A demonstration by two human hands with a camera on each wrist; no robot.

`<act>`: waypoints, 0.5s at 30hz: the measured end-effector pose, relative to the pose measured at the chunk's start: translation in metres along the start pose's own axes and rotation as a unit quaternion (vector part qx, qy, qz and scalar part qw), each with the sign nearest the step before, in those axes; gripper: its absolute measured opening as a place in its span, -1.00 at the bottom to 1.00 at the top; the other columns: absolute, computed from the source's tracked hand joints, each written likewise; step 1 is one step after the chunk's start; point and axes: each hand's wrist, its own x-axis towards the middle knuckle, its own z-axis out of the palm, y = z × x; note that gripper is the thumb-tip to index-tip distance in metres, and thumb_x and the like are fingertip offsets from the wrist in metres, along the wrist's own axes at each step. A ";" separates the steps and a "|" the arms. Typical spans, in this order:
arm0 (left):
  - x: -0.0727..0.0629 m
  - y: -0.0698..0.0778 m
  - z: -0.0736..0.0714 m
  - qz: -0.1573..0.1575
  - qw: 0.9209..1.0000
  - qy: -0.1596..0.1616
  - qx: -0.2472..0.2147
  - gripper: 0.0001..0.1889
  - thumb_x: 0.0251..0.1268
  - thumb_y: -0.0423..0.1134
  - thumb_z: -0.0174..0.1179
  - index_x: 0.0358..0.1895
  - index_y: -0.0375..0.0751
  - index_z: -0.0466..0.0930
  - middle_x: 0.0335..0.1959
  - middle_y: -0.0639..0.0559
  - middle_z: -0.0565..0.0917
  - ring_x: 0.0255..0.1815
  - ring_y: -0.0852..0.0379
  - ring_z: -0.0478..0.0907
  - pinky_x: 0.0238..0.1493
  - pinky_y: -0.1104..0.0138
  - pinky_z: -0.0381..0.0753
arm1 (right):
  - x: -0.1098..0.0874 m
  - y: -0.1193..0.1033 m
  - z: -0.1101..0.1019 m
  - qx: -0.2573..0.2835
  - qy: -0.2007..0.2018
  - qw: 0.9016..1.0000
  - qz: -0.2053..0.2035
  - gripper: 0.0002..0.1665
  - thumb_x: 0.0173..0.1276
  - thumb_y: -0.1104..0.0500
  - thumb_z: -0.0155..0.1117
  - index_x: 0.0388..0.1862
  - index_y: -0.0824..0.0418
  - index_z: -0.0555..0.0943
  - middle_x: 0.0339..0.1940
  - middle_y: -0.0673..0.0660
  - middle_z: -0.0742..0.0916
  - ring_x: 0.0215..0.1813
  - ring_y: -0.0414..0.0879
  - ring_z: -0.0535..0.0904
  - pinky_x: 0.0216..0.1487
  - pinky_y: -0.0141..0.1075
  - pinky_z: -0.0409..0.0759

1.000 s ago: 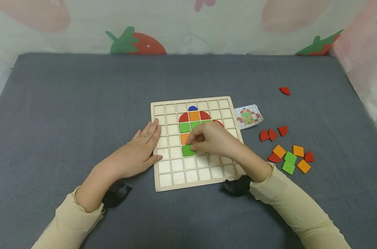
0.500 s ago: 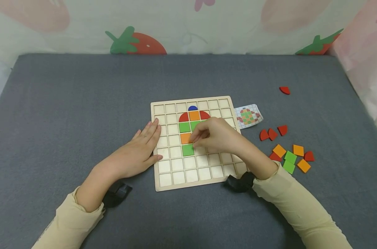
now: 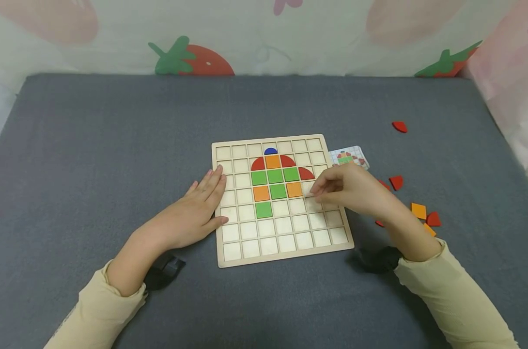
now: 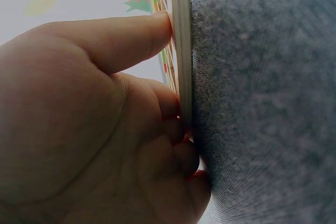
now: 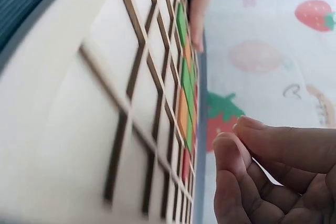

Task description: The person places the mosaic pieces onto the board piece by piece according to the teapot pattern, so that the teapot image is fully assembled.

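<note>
In the head view, a wooden grid board (image 3: 286,262) lies on the grey cloth. Several green squares (image 3: 274,176), orange squares (image 3: 261,194), red quarter circles (image 3: 306,173) and a blue half circle (image 3: 270,151) sit in its cells. My left hand (image 3: 190,215) rests along the board's left edge, fingers and thumb touching the rim. Above the board's right side hovers my right hand (image 3: 355,191), its fingers loosely bent. In the right wrist view, thumb and forefinger (image 5: 229,153) come close together, with no piece visible between them.
A small pattern card (image 3: 349,156) lies at the board's right edge, partly covered by my right hand. Loose red pieces (image 3: 396,182) and orange squares (image 3: 418,211) lie to the right, some hidden behind the forearm. One red quarter circle (image 3: 399,127) lies farther back.
My right hand has drawn away from the lower green square and moved right across the board, uncovering the middle pieces. My left hand stays in place.
</note>
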 end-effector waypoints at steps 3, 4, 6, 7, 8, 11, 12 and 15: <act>-0.001 0.001 0.000 0.001 1.000 0.000 0.000 -0.21 0.43 -0.13 0.00 0.46 -0.45 -0.26 0.51 -0.25 -0.34 0.50 -0.12 -0.38 0.41 -0.07 -0.17 | -0.014 0.005 -0.010 -0.006 0.014 0.999 0.030 -0.91 0.18 0.32 0.36 -0.31 0.27 0.69 -0.33 0.08 0.73 -0.28 -0.12 0.64 -0.25 -0.35 0.57; -0.001 0.001 -0.001 0.002 1.000 0.000 0.000 -0.21 0.43 -0.13 0.00 0.46 -0.45 -0.26 0.51 -0.25 -0.34 0.50 -0.12 -0.38 0.41 -0.07 -0.17 | -0.018 0.007 -0.013 -0.006 0.019 0.999 0.043 -0.91 0.19 0.30 0.37 -0.31 0.27 0.68 -0.33 0.08 0.73 -0.27 -0.12 0.65 -0.24 -0.35 0.58; -0.001 0.001 -0.001 0.002 1.000 -0.002 -0.001 -0.21 0.43 -0.13 0.00 0.46 -0.45 -0.25 0.51 -0.25 -0.34 0.50 -0.12 -0.38 0.41 -0.06 -0.17 | -0.027 0.013 -0.019 -0.005 0.029 0.998 0.060 -0.90 0.20 0.29 0.36 -0.29 0.28 0.68 -0.32 0.09 0.73 -0.26 -0.10 0.66 -0.22 -0.35 0.59; -0.001 0.001 -0.001 0.002 1.000 -0.003 -0.001 -0.21 0.43 -0.13 0.00 0.46 -0.45 -0.26 0.51 -0.25 -0.35 0.50 -0.12 -0.38 0.41 -0.06 -0.17 | -0.032 0.016 -0.023 -0.007 0.032 0.997 0.068 -0.89 0.20 0.27 0.36 -0.28 0.28 0.68 -0.31 0.09 0.73 -0.25 -0.09 0.66 -0.23 -0.35 0.60; -0.001 0.000 -0.001 0.001 1.000 -0.004 -0.001 -0.20 0.43 -0.12 0.01 0.46 -0.44 -0.26 0.51 -0.24 -0.35 0.50 -0.11 -0.39 0.41 -0.06 -0.18 | -0.036 0.019 -0.026 -0.012 0.036 0.996 0.076 -0.88 0.21 0.26 0.36 -0.27 0.28 0.68 -0.32 0.09 0.73 -0.25 -0.10 0.66 -0.23 -0.36 0.60; -0.001 -0.001 -0.001 0.000 1.000 -0.007 -0.004 -0.20 0.43 -0.12 0.01 0.47 -0.43 -0.27 0.51 -0.23 -0.37 0.50 -0.11 -0.40 0.41 -0.06 -0.18 | -0.049 0.030 -0.036 -0.024 0.048 0.994 0.092 -0.85 0.23 0.25 0.35 -0.24 0.29 0.68 -0.30 0.11 0.73 -0.26 -0.10 0.67 -0.27 -0.35 0.61; -0.001 -0.001 -0.001 -0.001 1.000 -0.007 -0.004 -0.20 0.43 -0.12 0.01 0.47 -0.43 -0.28 0.51 -0.22 -0.37 0.50 -0.10 -0.41 0.41 -0.06 -0.18 | -0.053 0.034 -0.039 -0.029 0.050 0.994 0.097 -0.84 0.24 0.24 0.34 -0.22 0.30 0.67 -0.30 0.12 0.73 -0.27 -0.12 0.66 -0.27 -0.35 0.60; -0.001 -0.002 -0.001 -0.002 1.000 -0.007 -0.006 -0.20 0.43 -0.12 0.00 0.47 -0.42 -0.28 0.51 -0.21 -0.37 0.50 -0.10 -0.41 0.41 -0.06 -0.19 | -0.063 0.045 -0.047 -0.033 0.048 0.992 0.114 -0.80 0.27 0.22 0.32 -0.19 0.31 0.66 -0.29 0.12 0.74 -0.27 -0.16 0.66 -0.27 -0.34 0.61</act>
